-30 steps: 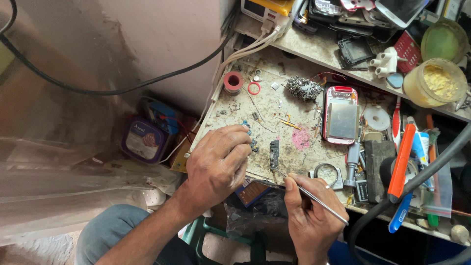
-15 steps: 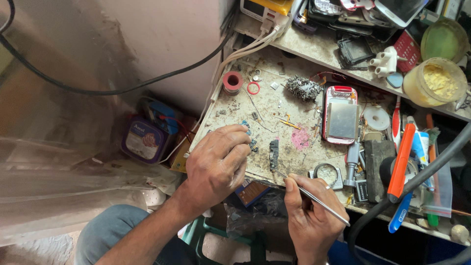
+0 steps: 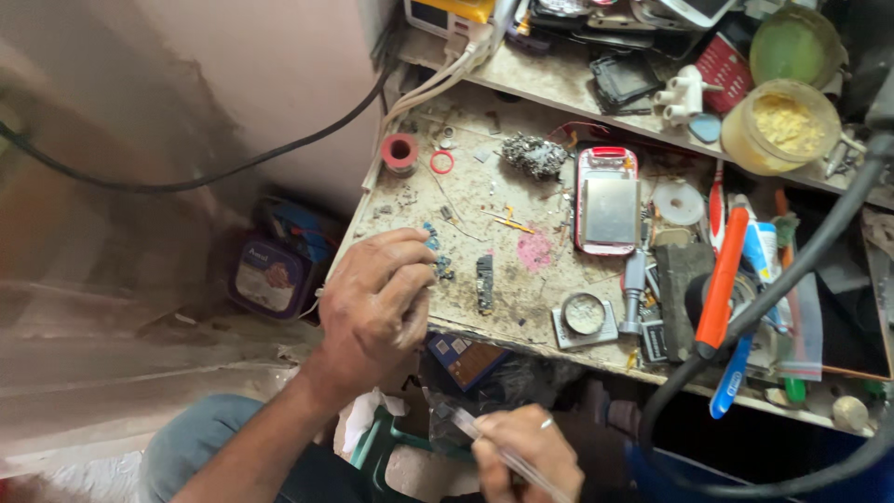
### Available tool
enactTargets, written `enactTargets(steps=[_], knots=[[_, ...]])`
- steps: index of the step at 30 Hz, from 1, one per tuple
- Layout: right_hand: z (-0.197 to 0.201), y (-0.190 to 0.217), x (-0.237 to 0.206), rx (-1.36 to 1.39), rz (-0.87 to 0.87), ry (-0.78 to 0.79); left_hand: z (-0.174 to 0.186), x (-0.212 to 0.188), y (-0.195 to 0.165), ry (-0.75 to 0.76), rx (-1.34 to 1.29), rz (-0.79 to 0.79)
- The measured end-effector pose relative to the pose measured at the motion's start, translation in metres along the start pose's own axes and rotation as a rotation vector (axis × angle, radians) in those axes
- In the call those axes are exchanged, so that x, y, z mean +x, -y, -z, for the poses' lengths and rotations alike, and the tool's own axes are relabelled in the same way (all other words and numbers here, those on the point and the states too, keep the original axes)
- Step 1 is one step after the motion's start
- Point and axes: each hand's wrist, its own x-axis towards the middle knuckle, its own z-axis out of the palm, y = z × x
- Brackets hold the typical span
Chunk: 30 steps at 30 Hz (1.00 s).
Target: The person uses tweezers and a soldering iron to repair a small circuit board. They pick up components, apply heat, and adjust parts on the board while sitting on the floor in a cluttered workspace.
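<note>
your left hand [image 3: 372, 303] rests curled on the stained, gritty counter [image 3: 521, 284], fingertips pinched together over a small blue part [image 3: 438, 265] at the near edge; whether it is gripped cannot be told. your right hand [image 3: 526, 452], at 5 o'clock below the counter, is clamped on slim metal tweezers [image 3: 466, 424]. a narrow dark circuit strip [image 3: 484, 282] lies at 3 o'clock of the left hand.

Red-framed phone [image 3: 608, 201], orange-handled tool [image 3: 724, 278]

On the bench [image 3: 521, 307], a phone [image 3: 607, 200] is the landmark: tape roll [image 3: 400, 151] far left, circuit strip [image 3: 484, 282] front-left, round tin [image 3: 585, 315] just before it.
</note>
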Motion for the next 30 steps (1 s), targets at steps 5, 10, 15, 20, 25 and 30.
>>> enactTargets(steps=[5,10,15,20,25,30], knots=[[0.003,-0.061,-0.117,-0.042,-0.108,0.085,-0.007,-0.001,-0.004,-0.031,0.029,-0.02],[0.029,-0.106,-0.182,-0.179,-0.33,0.227,-0.013,-0.005,-0.006,-0.037,0.047,-0.023],[0.032,-0.115,-0.175,-0.163,-0.677,0.056,-0.019,-0.007,-0.006,-0.049,0.037,-0.035],[0.036,-0.105,-0.159,-0.108,-0.58,0.078,-0.021,-0.008,-0.005,-0.048,0.042,-0.038],[0.032,-0.107,-0.158,-0.1,-0.68,0.09,-0.022,-0.01,-0.004,-0.046,0.038,-0.04],[0.029,-0.11,-0.164,-0.067,-0.746,0.09,-0.022,-0.008,-0.004,-0.056,0.037,-0.056]])
